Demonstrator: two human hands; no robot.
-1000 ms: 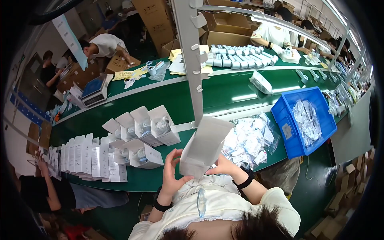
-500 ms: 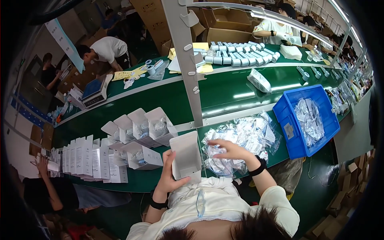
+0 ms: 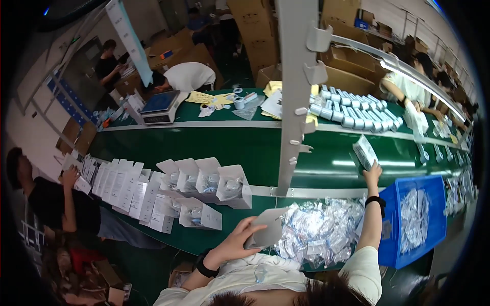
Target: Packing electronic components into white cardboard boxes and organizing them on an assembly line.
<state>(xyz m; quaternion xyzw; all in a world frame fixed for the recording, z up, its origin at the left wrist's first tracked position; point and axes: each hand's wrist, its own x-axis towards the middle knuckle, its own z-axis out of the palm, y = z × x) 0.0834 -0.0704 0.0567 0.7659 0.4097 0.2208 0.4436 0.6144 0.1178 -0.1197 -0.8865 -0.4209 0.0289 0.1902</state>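
My left hand [image 3: 239,239] is closed round a white open carton [image 3: 268,230], held tilted in front of my body. My right arm is stretched far forward over the green bench. At its end, my right hand [image 3: 373,174] has its fingers at the near end of a clear-bagged packet [image 3: 364,151] on the green conveyor belt [image 3: 326,176]; they appear closed on it. Between my arms lies a heap of clear plastic bags [image 3: 319,232] with small parts inside. Left of the carton, several open white cartons [image 3: 232,188] stand with bagged parts in them.
A blue bin [image 3: 390,204] holding bagged parts stands tilted right of my arm. A grey metal post [image 3: 293,102] rises beyond the bench. Rows of silvery cylinders [image 3: 352,120] lie across the belt. Folded white cartons [image 3: 120,181] line the left side, near a co-worker [image 3: 69,204].
My right hand has left the heap of bags and reached forward to the packet on the belt. The carton in my left hand has tilted. The whole view has shifted.
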